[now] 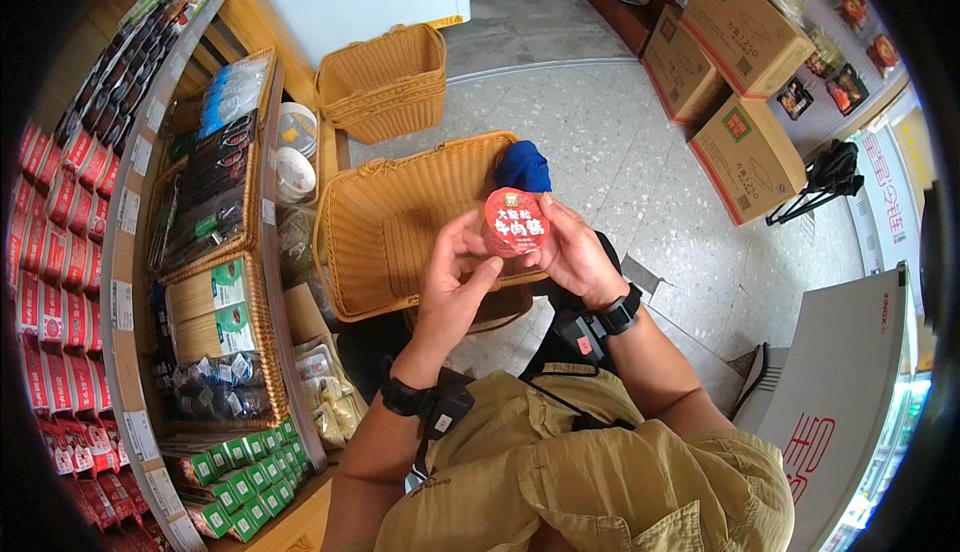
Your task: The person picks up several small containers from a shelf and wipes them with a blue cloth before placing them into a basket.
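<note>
A small tub with a round red lid (515, 220) and pale lettering is held up in front of me, lid facing me. My right hand (578, 257) grips its right side, thumb at the rim and fingers underneath. On the other side my left hand (458, 274) has curled fingers against the tub's left edge, its thumb low near the bottom. Beneath both hands stands a wicker basket (375, 207), with a dark blue cloth-like bundle (523, 166) at its far right corner. Both wrists wear black strapped devices.
A second wicker basket (385, 82) stands farther off. Shelves on the left carry red packages (62, 297), wicker trays of packets and green-ended boxes (240, 477). Cardboard cartons (745, 27) are stacked at the far right; a white cabinet (835, 382) stands to my right.
</note>
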### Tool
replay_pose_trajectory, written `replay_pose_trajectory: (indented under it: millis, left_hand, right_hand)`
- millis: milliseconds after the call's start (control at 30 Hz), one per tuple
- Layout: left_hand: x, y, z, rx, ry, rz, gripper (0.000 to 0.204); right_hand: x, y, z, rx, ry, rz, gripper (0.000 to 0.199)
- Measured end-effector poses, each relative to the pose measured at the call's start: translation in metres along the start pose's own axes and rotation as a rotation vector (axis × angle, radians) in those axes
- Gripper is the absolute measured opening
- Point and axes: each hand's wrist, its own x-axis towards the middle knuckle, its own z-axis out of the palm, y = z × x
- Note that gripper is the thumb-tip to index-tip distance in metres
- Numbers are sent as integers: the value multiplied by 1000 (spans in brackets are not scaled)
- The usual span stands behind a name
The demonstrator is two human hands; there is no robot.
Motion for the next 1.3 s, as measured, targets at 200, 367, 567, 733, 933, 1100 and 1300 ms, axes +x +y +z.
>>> replay_pose_trajectory:
  millis: [200,367,567,733,933,1100,1300]
  left_hand:
    - [8,-3,3,44,-21,60,54]
    - [6,-7,3,40,30,72,54]
    - [4,-10,-3,121,88,59,55]
    - [5,-4,3,198,108,109,54]
    - [7,3,4,302,75,114,55]
    - [10,7,4,408,79,176,55]
    - [12,-1,0,-5,22,-8,51]
  right_hand:
    - [2,3,2,73,-29,143,39]
    - [1,-1,9,-51,-35,178,46]
    - [-2,3,15,-159,-142,132,53]
    - [2,7,7,-111,-149,98,54]
    - [5,8,6,102,-114,93,58]
    - [7,12,0,102,-86,134,58]
    - [9,13,1,9,-54,155,58]
